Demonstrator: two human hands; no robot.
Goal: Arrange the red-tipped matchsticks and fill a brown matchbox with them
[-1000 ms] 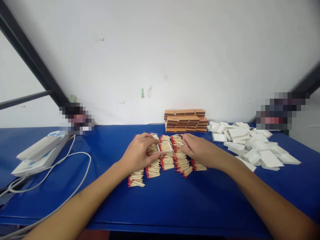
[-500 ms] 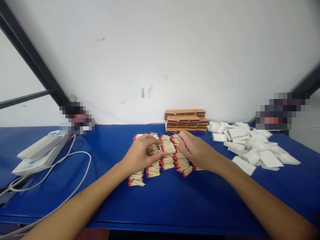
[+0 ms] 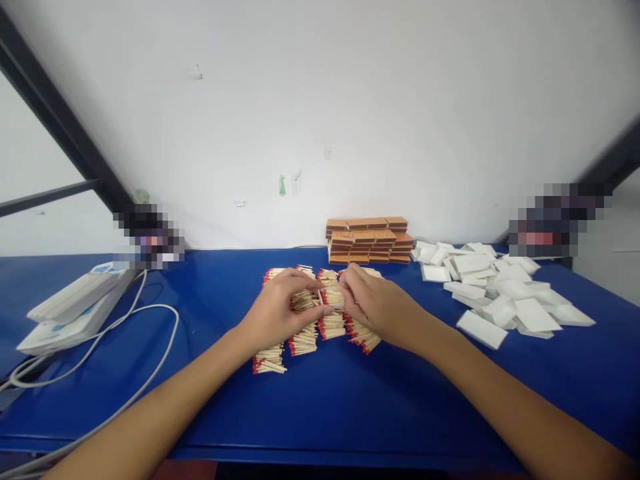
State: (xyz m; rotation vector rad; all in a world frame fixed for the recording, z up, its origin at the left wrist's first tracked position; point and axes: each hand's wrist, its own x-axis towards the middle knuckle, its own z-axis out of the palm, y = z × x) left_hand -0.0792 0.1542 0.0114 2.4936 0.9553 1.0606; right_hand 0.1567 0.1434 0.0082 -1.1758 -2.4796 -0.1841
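Observation:
My left hand [image 3: 285,307] grips a small white matchbox tray [image 3: 321,297] between thumb and fingers. The tray has matches in it and sits above the rows of matches. At its right end is my right hand [image 3: 373,300], fingers pinched together over the matches; what is between them is hidden. Under and around both hands lie several rows of red-tipped matches [image 3: 303,343] on the blue table [image 3: 320,407]. The right hand covers part of the rows on that side.
Behind the hands, orange-brown matchbox sleeves [image 3: 367,240] are stacked against the wall. A heap of white trays [image 3: 500,287] spreads to the right. On the left lie a white power strip-like object [image 3: 75,303] and a looping white cable [image 3: 173,333].
My right hand has moved left and a little down, from beside the tray onto its right end. A match tip seen at its fingers before is now hidden. My left hand keeps holding the tray.

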